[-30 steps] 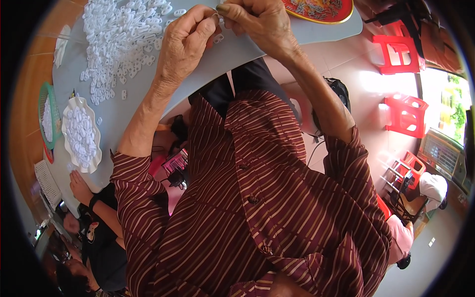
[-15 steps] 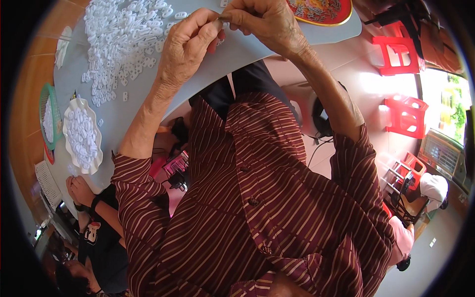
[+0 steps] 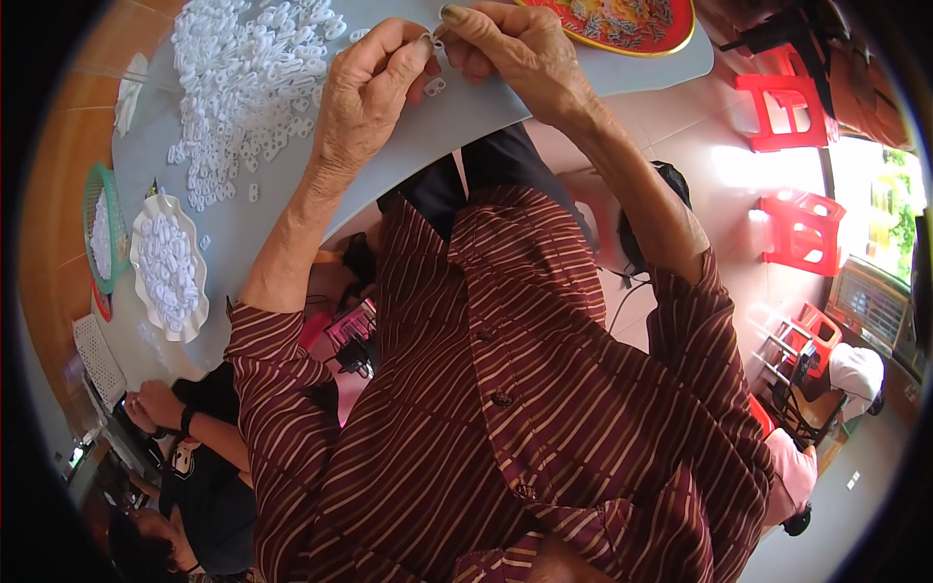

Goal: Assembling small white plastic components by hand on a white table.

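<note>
Close together over the table's near edge, my two hands meet at their fingertips. My left hand [image 3: 364, 97] pinches a small white plastic piece [image 3: 438, 43] between thumb and forefinger; only a bit of it shows. My right hand [image 3: 530, 60] is right beside it with curled fingers, its thumb raised a little. Whatever the right fingers hold is hidden. Below the fingertips another white piece [image 3: 433, 86] lies on the grey table [image 3: 408, 141]. A big heap of similar white pieces [image 3: 248, 92] spreads to the left of my left hand.
At the right stands a red, gold-rimmed tray [image 3: 693, 27] of small metal parts. On the left are a scalloped white dish [image 3: 202, 291] and a green basket [image 3: 116, 228], both with white pieces. A co-worker's hands [image 3: 155, 403] rest at lower left. Red stools [image 3: 797, 115] stand rightward.
My right thumb has lifted off from the pinch at my left fingertips, and a bit of the white piece now shows between the hands. The whole view has shifted slightly.
</note>
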